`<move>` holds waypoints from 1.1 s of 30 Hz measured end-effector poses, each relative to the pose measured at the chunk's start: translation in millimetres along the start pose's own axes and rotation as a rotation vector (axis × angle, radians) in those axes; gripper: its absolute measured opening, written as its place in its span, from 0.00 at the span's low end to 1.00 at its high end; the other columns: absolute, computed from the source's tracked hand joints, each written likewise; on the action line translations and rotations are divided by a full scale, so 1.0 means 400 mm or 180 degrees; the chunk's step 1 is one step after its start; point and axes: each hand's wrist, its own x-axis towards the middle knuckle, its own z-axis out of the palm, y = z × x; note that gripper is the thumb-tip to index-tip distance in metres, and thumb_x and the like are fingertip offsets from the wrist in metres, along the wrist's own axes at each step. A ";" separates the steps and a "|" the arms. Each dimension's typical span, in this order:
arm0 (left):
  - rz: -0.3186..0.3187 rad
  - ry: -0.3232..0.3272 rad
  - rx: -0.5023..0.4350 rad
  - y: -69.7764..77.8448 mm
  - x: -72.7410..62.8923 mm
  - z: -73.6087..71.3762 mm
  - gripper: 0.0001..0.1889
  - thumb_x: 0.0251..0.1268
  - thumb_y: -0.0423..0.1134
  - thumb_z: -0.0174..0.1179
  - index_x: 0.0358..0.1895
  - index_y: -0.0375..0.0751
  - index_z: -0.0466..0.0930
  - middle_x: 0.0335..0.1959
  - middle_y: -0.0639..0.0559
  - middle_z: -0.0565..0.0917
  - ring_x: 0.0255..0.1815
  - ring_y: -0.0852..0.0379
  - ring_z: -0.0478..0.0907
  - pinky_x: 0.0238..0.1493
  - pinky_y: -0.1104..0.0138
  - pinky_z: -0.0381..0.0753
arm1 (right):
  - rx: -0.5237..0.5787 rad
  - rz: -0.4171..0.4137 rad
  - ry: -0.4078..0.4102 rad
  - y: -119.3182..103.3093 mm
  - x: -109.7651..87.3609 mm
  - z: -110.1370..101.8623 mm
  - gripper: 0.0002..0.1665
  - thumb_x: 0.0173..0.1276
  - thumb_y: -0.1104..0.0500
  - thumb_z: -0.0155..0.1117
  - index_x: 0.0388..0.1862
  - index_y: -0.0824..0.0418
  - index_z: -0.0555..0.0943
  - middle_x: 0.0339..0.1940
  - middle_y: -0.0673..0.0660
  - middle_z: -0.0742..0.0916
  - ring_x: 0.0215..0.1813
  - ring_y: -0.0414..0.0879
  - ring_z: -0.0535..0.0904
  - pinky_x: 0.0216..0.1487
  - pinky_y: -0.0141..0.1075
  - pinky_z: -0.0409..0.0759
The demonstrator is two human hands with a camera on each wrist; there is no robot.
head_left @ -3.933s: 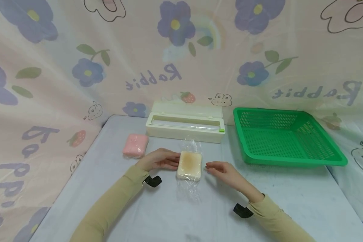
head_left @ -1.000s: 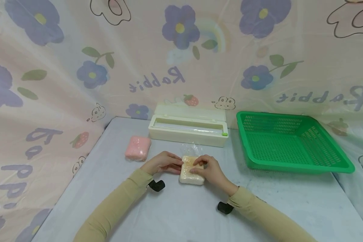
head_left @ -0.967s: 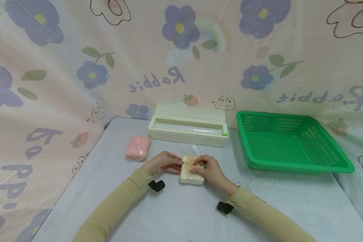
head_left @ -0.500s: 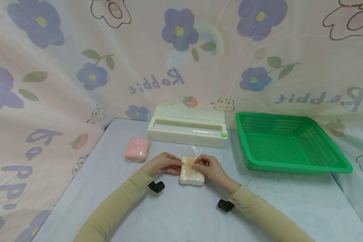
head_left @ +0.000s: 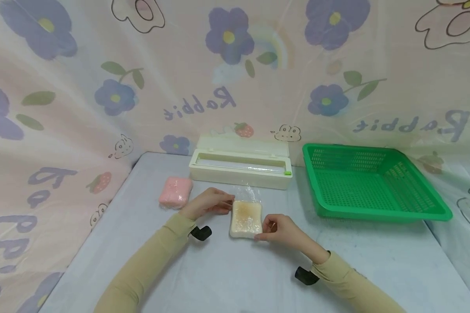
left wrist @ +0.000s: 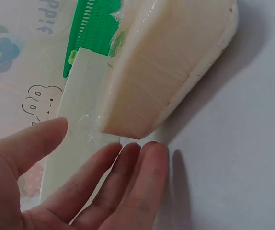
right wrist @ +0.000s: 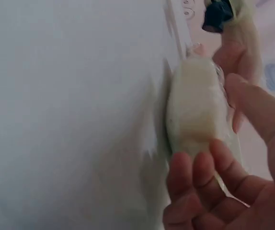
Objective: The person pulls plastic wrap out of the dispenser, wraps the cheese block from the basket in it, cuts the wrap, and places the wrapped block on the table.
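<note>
A toast-shaped bread slice [head_left: 246, 218], pale with a browned middle, lies flat on the table under shiny cling film. A loose flap of clear film [head_left: 247, 192] sticks out behind it. My left hand [head_left: 209, 202] is at the slice's left edge, its fingers mostly straight; the left wrist view shows the fingertips [left wrist: 152, 151] close to the bread without gripping it. At the front right corner is my right hand [head_left: 285, 232], thumb near the front edge and fingers loosely bent by the right side. Contact there is hard to judge in the right wrist view.
A pink, film-wrapped square item [head_left: 176, 192] lies left of the hands. Behind the slice stands a cream cling film dispenser [head_left: 239, 177], lid raised, roll visible inside. A green slotted basket [head_left: 376, 213] sits at the right. A patterned curtain [head_left: 235, 78] closes off the back.
Film at the slice's front no longer lies spread on the table. The right hand came onto the slice's top, worked there, then slid off to its front right corner. The left hand stayed beside it.
</note>
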 end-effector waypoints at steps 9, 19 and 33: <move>-0.0194 0.0163 -0.0025 -0.005 -0.006 -0.001 0.18 0.69 0.42 0.57 0.45 0.25 0.79 0.41 0.39 0.84 0.44 0.47 0.82 0.49 0.60 0.82 | -0.0140 0.0053 -0.0010 0.008 0.006 -0.014 0.16 0.54 0.55 0.77 0.25 0.59 0.75 0.21 0.48 0.80 0.25 0.42 0.74 0.23 0.30 0.72; -0.0182 0.0184 -0.0212 -0.041 -0.078 0.019 0.19 0.70 0.42 0.55 0.46 0.24 0.78 0.42 0.35 0.83 0.42 0.48 0.83 0.48 0.61 0.82 | 0.0241 0.0163 0.0095 0.064 0.060 -0.073 0.13 0.59 0.62 0.72 0.37 0.67 0.78 0.30 0.56 0.81 0.31 0.48 0.79 0.30 0.36 0.80; 0.0068 -0.0572 -0.0468 0.019 -0.198 0.096 0.22 0.71 0.39 0.53 0.53 0.19 0.74 0.49 0.28 0.80 0.49 0.41 0.81 0.52 0.55 0.79 | 0.0773 0.0396 0.0430 0.066 0.119 -0.068 0.13 0.71 0.62 0.59 0.43 0.74 0.78 0.35 0.64 0.85 0.35 0.51 0.83 0.35 0.39 0.84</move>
